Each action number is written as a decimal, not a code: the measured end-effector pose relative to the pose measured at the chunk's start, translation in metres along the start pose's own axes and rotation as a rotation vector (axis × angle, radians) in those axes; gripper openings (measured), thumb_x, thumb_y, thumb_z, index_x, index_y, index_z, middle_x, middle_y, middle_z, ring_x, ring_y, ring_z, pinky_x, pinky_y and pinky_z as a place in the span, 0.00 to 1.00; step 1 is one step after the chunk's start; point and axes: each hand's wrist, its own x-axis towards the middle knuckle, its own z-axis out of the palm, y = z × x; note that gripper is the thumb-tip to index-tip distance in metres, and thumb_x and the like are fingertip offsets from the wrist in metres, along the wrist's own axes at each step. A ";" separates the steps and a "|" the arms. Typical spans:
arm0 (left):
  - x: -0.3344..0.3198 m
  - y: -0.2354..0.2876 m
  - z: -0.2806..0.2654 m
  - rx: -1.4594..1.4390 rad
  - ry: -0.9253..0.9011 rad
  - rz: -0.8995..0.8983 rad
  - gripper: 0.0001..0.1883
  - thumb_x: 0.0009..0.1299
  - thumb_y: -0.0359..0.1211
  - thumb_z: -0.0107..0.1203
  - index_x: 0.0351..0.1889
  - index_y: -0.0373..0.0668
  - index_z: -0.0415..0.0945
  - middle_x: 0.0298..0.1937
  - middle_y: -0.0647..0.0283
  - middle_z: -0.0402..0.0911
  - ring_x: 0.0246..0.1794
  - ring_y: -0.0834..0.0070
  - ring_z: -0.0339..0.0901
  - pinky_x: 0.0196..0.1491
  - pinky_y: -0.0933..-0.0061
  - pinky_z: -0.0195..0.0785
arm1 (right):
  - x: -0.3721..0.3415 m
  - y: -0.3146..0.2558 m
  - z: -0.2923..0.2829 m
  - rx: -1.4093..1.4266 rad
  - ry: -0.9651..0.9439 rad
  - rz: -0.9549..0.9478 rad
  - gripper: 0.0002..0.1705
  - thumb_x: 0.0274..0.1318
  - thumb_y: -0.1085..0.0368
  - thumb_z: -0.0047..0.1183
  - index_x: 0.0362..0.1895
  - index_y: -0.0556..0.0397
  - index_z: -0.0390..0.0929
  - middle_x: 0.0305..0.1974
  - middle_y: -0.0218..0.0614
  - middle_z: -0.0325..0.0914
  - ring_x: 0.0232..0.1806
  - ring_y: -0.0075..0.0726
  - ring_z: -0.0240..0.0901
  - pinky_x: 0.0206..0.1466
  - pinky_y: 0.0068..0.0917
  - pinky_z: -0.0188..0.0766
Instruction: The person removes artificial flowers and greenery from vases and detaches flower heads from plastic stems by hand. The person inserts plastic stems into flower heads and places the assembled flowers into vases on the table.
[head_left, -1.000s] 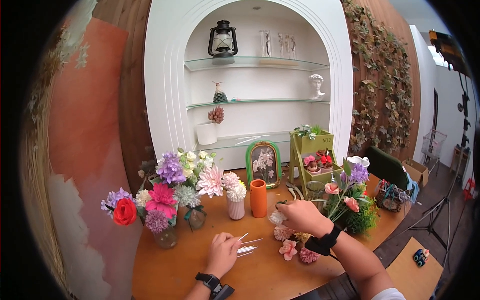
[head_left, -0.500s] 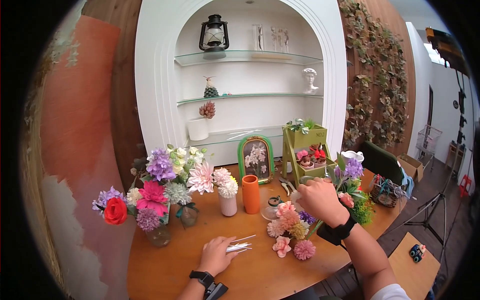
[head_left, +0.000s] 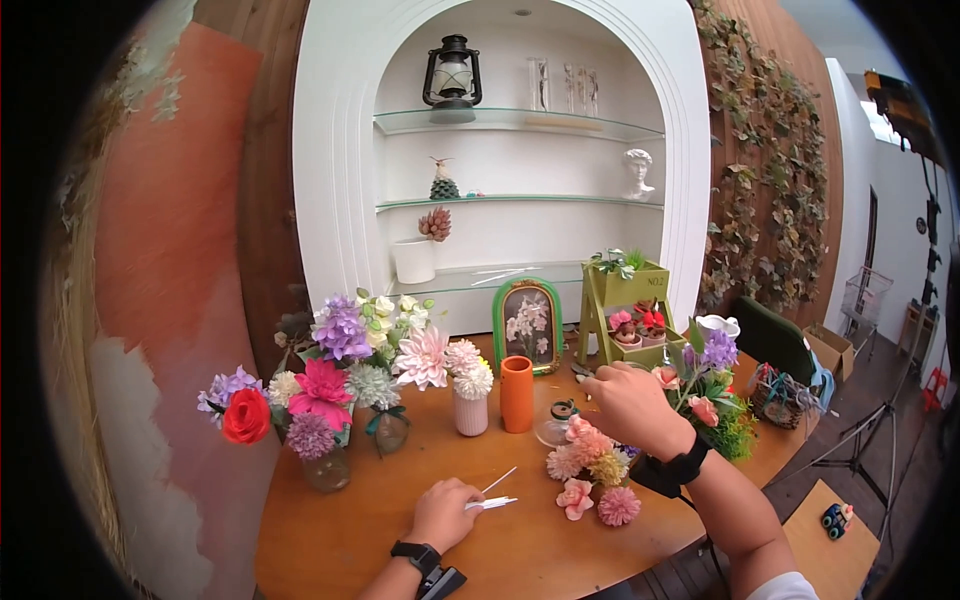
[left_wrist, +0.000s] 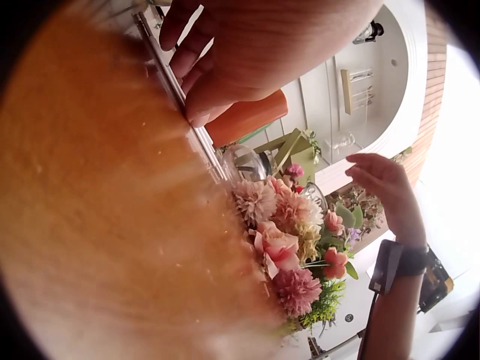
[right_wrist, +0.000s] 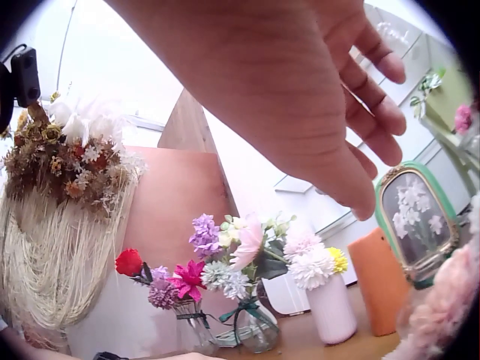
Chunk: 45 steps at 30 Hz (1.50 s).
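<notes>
My left hand (head_left: 443,515) is low over the table, pinching a bundle of thin white sticks (head_left: 492,502); one stick angles away from the others. In the left wrist view, the thumb and fingers of that hand (left_wrist: 255,45) lie along the sticks (left_wrist: 204,142). My right hand (head_left: 640,408) is raised above the artificial flowers (head_left: 590,465) and holds nothing; its fingers are loosely bent and apart in the right wrist view (right_wrist: 300,105). A small glass jar (head_left: 556,425) with a green band is left of it.
An orange vase (head_left: 517,395), a ribbed pink vase (head_left: 471,414) and a framed flower picture (head_left: 528,325) are behind. Bouquets in glass vases (head_left: 325,468) stand left. A green planter stand (head_left: 625,310) and wicker basket (head_left: 780,398) are at the right.
My right hand has moved from the glass jar up and to the right, uncovering the jar and flowers. Beside my left hand, the spread sticks have come closer together.
</notes>
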 end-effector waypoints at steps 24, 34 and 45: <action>0.003 0.003 0.008 -0.064 0.218 0.078 0.13 0.66 0.45 0.60 0.43 0.51 0.84 0.39 0.64 0.79 0.46 0.63 0.77 0.50 0.61 0.70 | 0.169 -0.077 0.129 0.265 -0.277 0.327 0.39 0.46 0.34 0.61 0.52 0.49 0.70 0.40 0.53 0.81 0.44 0.57 0.81 0.46 0.47 0.77; 0.001 0.006 0.004 -0.080 0.214 0.095 0.11 0.66 0.43 0.60 0.42 0.52 0.83 0.39 0.65 0.78 0.47 0.63 0.77 0.49 0.59 0.70 | 0.174 -0.037 0.148 0.413 -0.237 0.259 0.29 0.44 0.50 0.66 0.46 0.53 0.74 0.43 0.51 0.81 0.47 0.59 0.79 0.50 0.46 0.75; 0.001 0.008 0.001 -0.126 0.223 0.116 0.11 0.67 0.40 0.60 0.44 0.48 0.82 0.39 0.61 0.78 0.45 0.60 0.77 0.48 0.61 0.71 | 0.148 -0.004 0.085 0.495 0.110 0.277 0.26 0.49 0.50 0.63 0.45 0.53 0.72 0.39 0.54 0.81 0.43 0.64 0.77 0.46 0.50 0.74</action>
